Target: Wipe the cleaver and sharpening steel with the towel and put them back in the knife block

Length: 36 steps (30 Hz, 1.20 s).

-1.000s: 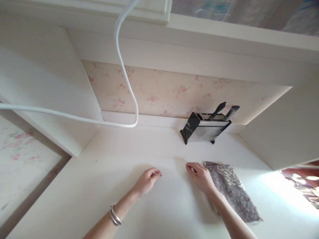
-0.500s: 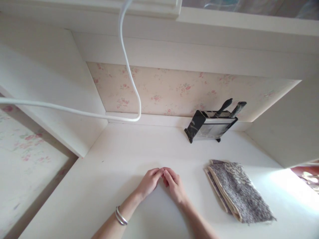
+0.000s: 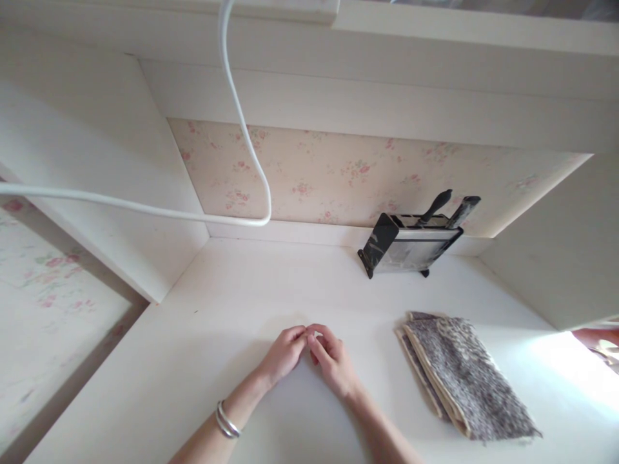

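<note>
Both hands rest on a white desk top point(image 3: 232, 303), side by side near its middle. My left hand point(image 3: 283, 353), with silver bangles on the wrist, has its fingers curled and its fingertips touch those of my right hand point(image 3: 331, 359). My right hand is also curled, fingers bent inward. Nothing that I can make out lies in either hand. A folded grey patterned cloth point(image 3: 464, 377) lies on the desk to the right of my right hand, apart from it.
A dark knife block point(image 3: 411, 243) with two handles stands against the floral back panel point(image 3: 338, 177). A white cable point(image 3: 246, 148) hangs in a loop at the left. White cabinet walls flank both sides, with a shelf above.
My right hand left the folded cloth and moved left until its fingertips met my left hand's. In the last half second the hands barely moved.
</note>
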Tool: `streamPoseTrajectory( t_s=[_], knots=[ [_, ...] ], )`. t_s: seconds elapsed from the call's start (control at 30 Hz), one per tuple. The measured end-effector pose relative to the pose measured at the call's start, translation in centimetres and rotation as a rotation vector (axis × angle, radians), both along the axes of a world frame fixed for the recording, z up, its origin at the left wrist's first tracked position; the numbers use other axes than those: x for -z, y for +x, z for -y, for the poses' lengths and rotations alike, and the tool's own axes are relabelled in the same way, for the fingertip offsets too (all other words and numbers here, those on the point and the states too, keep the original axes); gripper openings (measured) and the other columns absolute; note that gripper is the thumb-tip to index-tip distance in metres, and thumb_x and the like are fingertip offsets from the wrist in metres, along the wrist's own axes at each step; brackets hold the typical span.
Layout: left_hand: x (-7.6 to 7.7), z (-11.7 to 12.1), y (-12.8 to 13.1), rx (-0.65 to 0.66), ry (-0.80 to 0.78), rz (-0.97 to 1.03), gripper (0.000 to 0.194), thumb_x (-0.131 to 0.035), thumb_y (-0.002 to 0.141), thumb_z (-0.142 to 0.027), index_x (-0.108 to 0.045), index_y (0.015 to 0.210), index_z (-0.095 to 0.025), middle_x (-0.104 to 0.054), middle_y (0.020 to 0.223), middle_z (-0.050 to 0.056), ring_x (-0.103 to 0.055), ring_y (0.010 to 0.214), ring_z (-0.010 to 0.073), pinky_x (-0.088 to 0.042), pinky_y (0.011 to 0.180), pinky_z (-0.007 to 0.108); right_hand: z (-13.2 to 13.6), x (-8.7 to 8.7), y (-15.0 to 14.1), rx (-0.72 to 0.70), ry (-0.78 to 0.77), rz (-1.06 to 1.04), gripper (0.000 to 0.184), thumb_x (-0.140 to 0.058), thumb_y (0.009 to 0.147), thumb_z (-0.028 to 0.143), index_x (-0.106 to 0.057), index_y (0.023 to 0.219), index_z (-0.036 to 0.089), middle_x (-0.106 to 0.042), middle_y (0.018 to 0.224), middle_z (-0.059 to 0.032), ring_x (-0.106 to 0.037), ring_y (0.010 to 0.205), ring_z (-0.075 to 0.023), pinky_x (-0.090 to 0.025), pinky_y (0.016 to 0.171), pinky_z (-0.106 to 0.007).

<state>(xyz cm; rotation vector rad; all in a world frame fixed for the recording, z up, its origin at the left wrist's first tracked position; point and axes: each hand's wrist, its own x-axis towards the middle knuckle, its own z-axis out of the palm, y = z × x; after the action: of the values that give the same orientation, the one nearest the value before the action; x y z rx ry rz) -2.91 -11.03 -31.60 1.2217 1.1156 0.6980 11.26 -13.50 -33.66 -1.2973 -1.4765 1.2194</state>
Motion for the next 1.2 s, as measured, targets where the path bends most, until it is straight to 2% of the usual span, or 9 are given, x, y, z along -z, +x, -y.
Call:
streamPoseTrajectory(
  t_s=[0.17, 0.37, 0.57, 0.93, 1.2],
  knots=[
    [-0.51, 0.06, 0.08, 0.044, -0.011, 0.006, 0.039, -0.046, 0.086, -0.050, -0.056, 0.067, -0.017, -0.052, 0.059, -0.002, -0.042, 0.057, 0.0112, -0.030, 0.055, 0.024, -0.10, 0.39, -0.10, 0.039, -0.011, -0.031, 0.041, -0.041, 0.093, 0.051, -0.061, 0.108, 0.019, -0.051, 0.058, 0.0028, -0.048, 0.056, -0.0127, -0.038, 0.054, -0.023],
    [-0.69, 0.05, 0.08, 0.041, -0.026, 0.014, 0.034, -0.048, 0.086, -0.047, -0.057, 0.070, -0.018, -0.045, 0.052, -0.005, -0.038, 0.053, 0.0106, -0.030, 0.055, 0.024, -0.13, 0.44, -0.07, 0.028, -0.015, -0.048, 0.040, -0.041, 0.093, 0.050, -0.060, 0.109, 0.019, -0.051, 0.058, 0.0030, -0.048, 0.057, -0.0131, -0.037, 0.056, -0.024],
    [-0.79, 0.17, 0.16, 0.059, -0.035, 0.043, 0.037, -0.047, 0.086, -0.049, -0.055, 0.067, -0.018, -0.048, 0.053, -0.004, -0.039, 0.051, 0.0103, -0.030, 0.053, 0.024, -0.14, 0.43, -0.09, 0.030, -0.017, -0.128, 0.039, -0.039, 0.094, 0.048, -0.062, 0.104, 0.019, -0.050, 0.057, 0.0025, -0.047, 0.057, -0.0136, -0.038, 0.056, -0.025],
    [-0.13, -0.03, -0.11, 0.052, -0.015, -0.049, 0.036, -0.047, 0.086, -0.050, -0.057, 0.074, -0.017, -0.047, 0.055, -0.004, -0.036, 0.051, 0.0098, -0.027, 0.051, 0.023, -0.12, 0.13, 0.09, -0.005, -0.037, -0.071, 0.036, -0.044, 0.092, 0.046, -0.059, 0.109, 0.019, -0.051, 0.057, 0.0035, -0.046, 0.055, -0.0122, -0.036, 0.055, -0.023],
    [-0.01, 0.00, -0.06, 0.100, 0.079, -0.023, 0.043, -0.044, 0.088, -0.054, -0.059, 0.076, -0.016, -0.056, 0.065, -0.001, -0.045, 0.058, 0.0106, -0.034, 0.058, 0.023, -0.14, 0.11, 0.26, -0.015, -0.055, -0.139, 0.027, -0.046, 0.090, 0.035, -0.060, 0.107, 0.019, -0.050, 0.058, 0.0038, -0.046, 0.058, -0.0125, -0.036, 0.057, -0.023]
  ],
)
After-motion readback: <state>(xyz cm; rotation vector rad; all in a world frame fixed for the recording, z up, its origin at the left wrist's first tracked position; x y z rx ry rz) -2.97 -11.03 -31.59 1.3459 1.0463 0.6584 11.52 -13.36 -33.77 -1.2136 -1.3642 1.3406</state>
